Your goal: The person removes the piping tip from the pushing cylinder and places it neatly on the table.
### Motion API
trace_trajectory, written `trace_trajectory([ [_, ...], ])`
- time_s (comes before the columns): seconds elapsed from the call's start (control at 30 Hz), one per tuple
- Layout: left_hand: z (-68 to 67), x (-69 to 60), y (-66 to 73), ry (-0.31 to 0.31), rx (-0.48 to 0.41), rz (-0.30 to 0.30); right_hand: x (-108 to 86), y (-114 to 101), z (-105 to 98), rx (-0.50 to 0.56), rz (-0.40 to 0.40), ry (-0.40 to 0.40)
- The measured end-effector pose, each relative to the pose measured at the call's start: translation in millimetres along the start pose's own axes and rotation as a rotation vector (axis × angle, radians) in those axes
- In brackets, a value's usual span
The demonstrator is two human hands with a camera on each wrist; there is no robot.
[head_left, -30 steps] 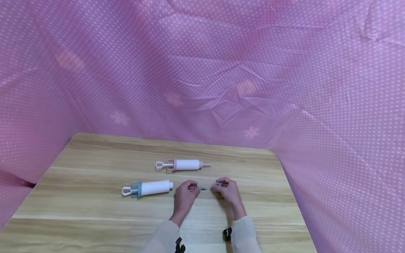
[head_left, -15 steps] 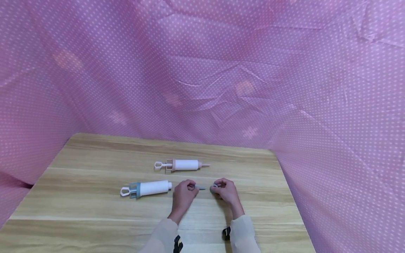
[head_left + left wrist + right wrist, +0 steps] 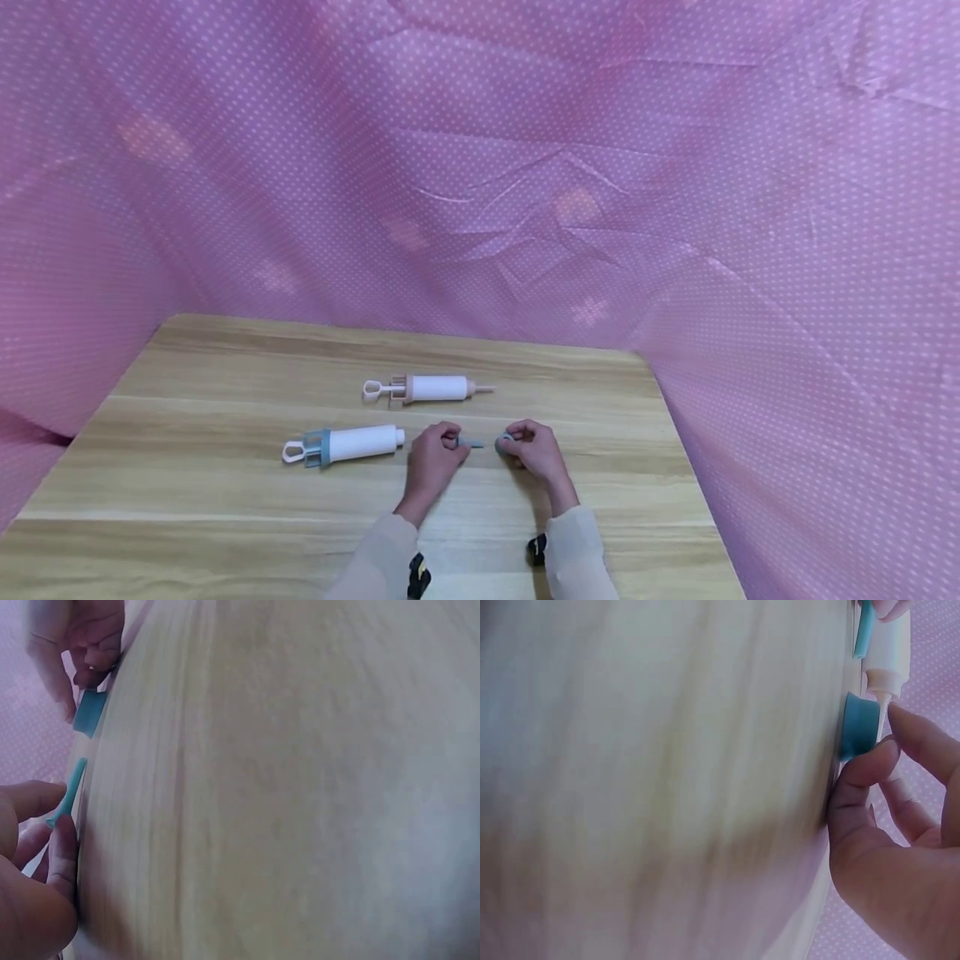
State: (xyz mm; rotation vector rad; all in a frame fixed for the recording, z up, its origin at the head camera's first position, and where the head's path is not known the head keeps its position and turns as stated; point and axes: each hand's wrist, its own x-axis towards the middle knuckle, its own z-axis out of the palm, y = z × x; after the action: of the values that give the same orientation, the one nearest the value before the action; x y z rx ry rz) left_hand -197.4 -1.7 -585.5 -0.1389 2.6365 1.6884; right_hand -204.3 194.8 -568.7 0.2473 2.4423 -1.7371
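Observation:
My left hand (image 3: 432,463) pinches a thin teal nozzle (image 3: 73,789) between thumb and finger; its narrow tip points towards the right hand. A short teal ring-shaped cap (image 3: 861,726) with a flared rim is pinched by the thumb and fingers of my right hand (image 3: 543,460). A small gap separates nozzle and cap, both low over the table. Left of the left hand lies a white syringe-like tube (image 3: 363,443) with a teal collar and a white loop handle; its right end is a bare white neck.
Behind the hands lies a similar white tube (image 3: 438,388) with a pinkish-beige collar and a thin nozzle fitted. Everything rests on a wood-grain table (image 3: 225,500). Pink dotted cloth (image 3: 480,167) hangs round the table's back and sides.
The teal cap shows more between my right fingers, its position slightly turned. The whole head view has drifted a little; the hands and tubes otherwise stay much as they were.

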Motion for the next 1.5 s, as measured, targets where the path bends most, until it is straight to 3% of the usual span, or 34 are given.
trace_trajectory([
  [0.33, -4.8, -0.5, 1.0, -0.017, -0.006, 0.010, -0.4, -4.5, -3.8, -0.024, -0.022, 0.025],
  [0.57, -14.4, -3.1, 16.6, -0.001, -0.023, 0.023, 1.0, -18.5, -6.1, -0.022, -0.098, 0.081],
  [0.7, -26.1, 1.7, 24.5, 0.020, -0.057, 0.101, 3.7, -27.5, -4.0, 0.019, -0.167, 0.052],
  [0.83, -39.7, 14.7, 26.3, 0.053, -0.079, 0.222, 7.0, -36.6, -1.4, 0.040, -0.204, 0.017],
  [0.97, -54.6, 27.2, 26.1, 0.077, -0.076, 0.261, 11.4, -43.3, 0.6, 0.046, -0.188, 0.000],
  [1.1, -71.2, 33.7, 25.7, 0.084, -0.067, 0.224, 13.1, -52.7, 2.5, 0.061, -0.166, -0.026],
  [1.33, -100.8, 43.3, 26.9, 0.114, -0.010, 0.181, 2.5, -89.3, 5.6, 0.043, -0.208, -0.090],
  [1.5, -108.7, 56.5, 22.6, 0.118, 0.064, 0.114, 29.4, -69.4, 14.0, 0.034, -0.194, -0.086],
])
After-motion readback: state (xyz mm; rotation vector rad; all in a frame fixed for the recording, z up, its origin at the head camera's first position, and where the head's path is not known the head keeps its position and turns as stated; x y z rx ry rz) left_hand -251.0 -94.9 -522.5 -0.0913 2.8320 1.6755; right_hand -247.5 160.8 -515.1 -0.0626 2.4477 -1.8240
